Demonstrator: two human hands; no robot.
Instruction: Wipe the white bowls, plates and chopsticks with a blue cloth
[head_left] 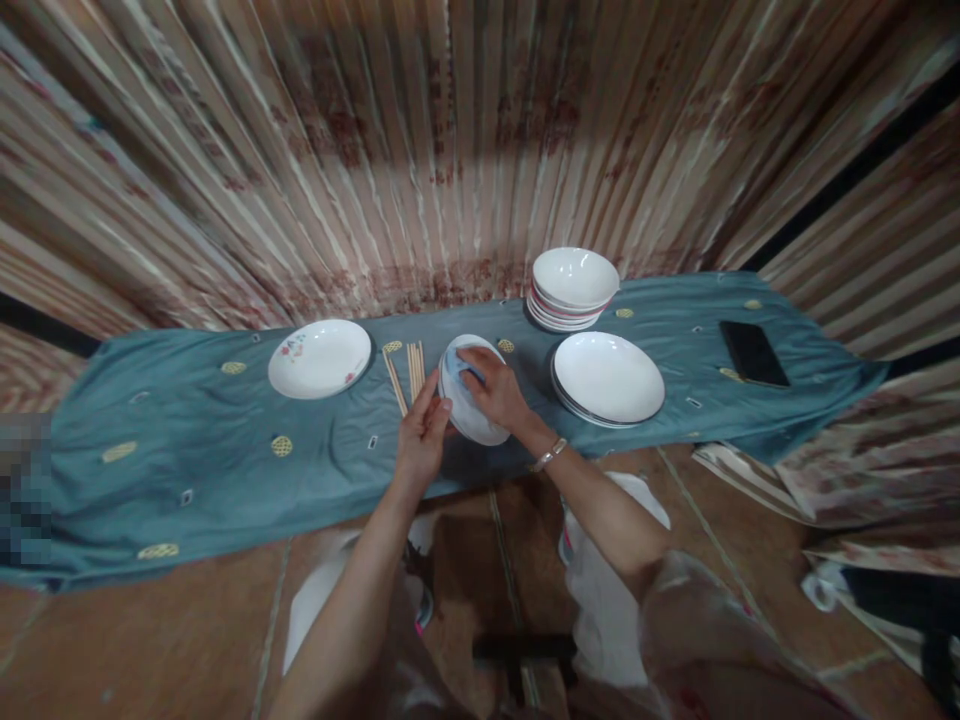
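Observation:
A white plate (477,424) is at the middle of the cloth-covered table, close to its front edge. The fingers of my left hand (423,432) are closed on its left rim, thumb uppermost. My right hand (496,388), with a bracelet at the wrist, presses a light blue cloth (452,362) onto the plate's inner surface. Much of the cloth is hidden under those fingers. Just left of the plate lie several wooden chopsticks (415,370), one set apart at an angle. Whether a second dish sits under the plate, I cannot tell.
A flower-patterned white plate (322,362) is to the left. On the right stand a stack of white bowls (576,278) and stacked white plates (609,378), with a flat black object (754,352) farther right. Behind the green tablecloth (240,420) hangs a pleated curtain (450,150).

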